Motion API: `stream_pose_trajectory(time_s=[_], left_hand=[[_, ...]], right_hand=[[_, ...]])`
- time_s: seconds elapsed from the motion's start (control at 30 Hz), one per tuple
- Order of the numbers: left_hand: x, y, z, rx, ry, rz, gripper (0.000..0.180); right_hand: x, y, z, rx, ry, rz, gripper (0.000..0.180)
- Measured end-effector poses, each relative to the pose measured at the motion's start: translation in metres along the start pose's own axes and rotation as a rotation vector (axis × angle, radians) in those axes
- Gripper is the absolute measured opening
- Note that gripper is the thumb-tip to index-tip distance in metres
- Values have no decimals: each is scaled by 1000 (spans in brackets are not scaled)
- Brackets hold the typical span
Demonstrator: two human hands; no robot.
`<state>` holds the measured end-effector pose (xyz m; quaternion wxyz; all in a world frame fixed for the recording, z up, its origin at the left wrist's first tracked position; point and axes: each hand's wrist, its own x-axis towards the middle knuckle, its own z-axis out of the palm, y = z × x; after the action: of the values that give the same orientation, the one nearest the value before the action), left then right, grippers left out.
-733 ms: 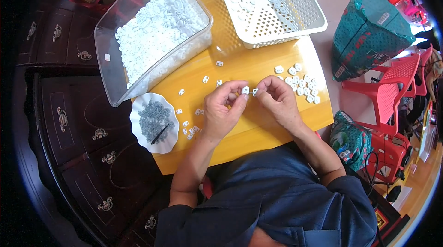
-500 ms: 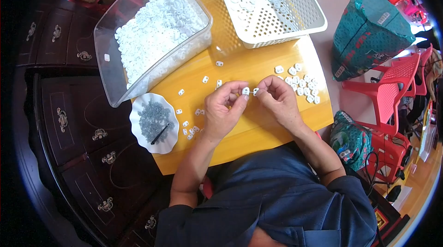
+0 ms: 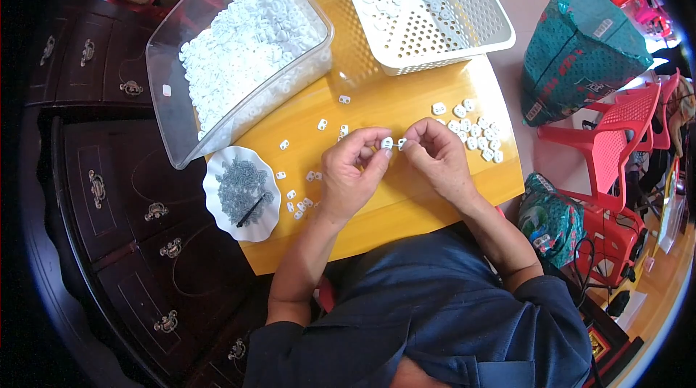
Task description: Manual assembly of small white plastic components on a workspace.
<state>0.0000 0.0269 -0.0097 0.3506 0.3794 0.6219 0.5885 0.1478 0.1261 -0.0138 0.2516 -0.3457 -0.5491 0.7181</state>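
Head camera, looking down: a person in a dark blue shirt is working at a glossy yellow board (image 3: 406, 109), both hands meeting at its middle. The left hand (image 3: 349, 179) is pinching a small white plastic piece (image 3: 387, 143) between thumb and forefinger, and the right hand (image 3: 437, 160) is pinching a second, smaller white piece (image 3: 402, 144) just beside it, fingertips of both hands nearly touching. By the look of it, the two parts are being brought together, a fitting step that is calling for fine alignment and a firm squeeze (whether they are already joined is too small to tell).

Loose white pieces (image 3: 475, 134) are lying clustered on the board to the right of the hands, with a thinner scatter (image 3: 299, 198) to the left. A scalloped white dish (image 3: 217, 174) at the board's left edge is holding a heap of small grey metal parts (image 3: 239, 184) and a dark stick-like tool. Behind, a clear rigid plastic tub (image 3: 174, 91) is sitting tilted and packed with white pieces, and a perforated white basket (image 3: 464, 18) is holding a shallower layer.
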Motion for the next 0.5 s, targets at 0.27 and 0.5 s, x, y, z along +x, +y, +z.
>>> stream_pose_trajectory(time_s=[0.27, 0.5], left_hand=[[0, -3, -1, -93, -20, -65, 24], [0, -7, -4, -183, -57, -113, 25]], right_hand=[[1, 4, -1, -70, 7, -14, 5], [0, 5, -4, -53, -48, 50, 4]])
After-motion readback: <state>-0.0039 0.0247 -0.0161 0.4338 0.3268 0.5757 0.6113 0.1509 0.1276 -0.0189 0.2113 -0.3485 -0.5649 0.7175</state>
